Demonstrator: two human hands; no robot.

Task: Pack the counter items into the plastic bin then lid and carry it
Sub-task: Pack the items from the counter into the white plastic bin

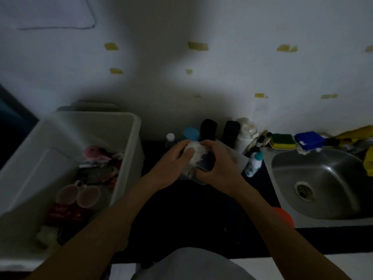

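Lower left of frame: white rectangular plastic bin (129,138) stood on the counter, lid off and part filled. Two pink cups (78,196) lay inside, among red and dark clutter too dim to name.

Centre: left hand (171,164) and right hand (218,164) met over the dark counter. Both had fingers curled round a crumpled whitish plastic wrap holding something dark (198,158), one hand on each side. The bundle sat just right of the bin and outside it.

Step judged: packing, mid-way. The next move would likely call for carrying the bundle left over the bin wall into the free space at its far end.

Behind the hands, a row of small bottles and jars (190,134) waited unpacked. Right of frame: steel sink (323,178).

Could not make out what the wrap held. No lid seen for certain. The bin's near corner was cut off at the frame edge, and an orange object (283,218) sat half hidden behind the right forearm.
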